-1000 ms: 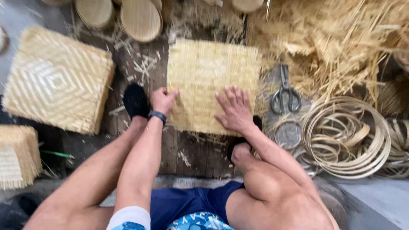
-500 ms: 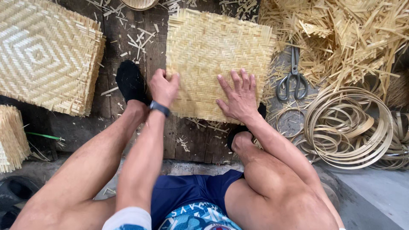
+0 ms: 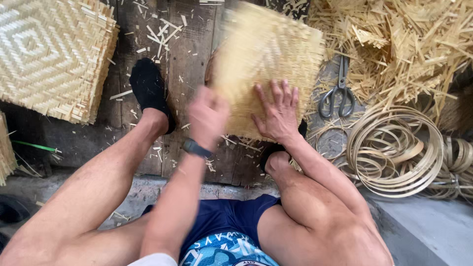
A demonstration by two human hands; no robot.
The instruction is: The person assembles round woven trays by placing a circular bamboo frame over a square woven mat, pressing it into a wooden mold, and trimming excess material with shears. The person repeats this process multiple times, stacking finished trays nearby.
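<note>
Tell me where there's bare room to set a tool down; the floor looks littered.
Freest: the dark plank strip between the stacked mats and the woven mat, chip-strewn only. Crowded: right side, with scissors, coiled hoops and strip pile.

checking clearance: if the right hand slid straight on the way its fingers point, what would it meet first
Right hand lies flat on the woven mat, fingers pointing up-frame. Only more mat lies ahead, then probably its frayed far edge.

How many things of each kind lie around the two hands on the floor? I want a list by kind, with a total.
Woven mat under the hands: 1
Other woven mats: 2, a stack and a piece at the left edge
Scissors: 1
Bundle of coiled strips: 1
Heap of loose splints: 1
Total: 6

The left hand is blurred; the right hand lies flat on the mat.
</note>
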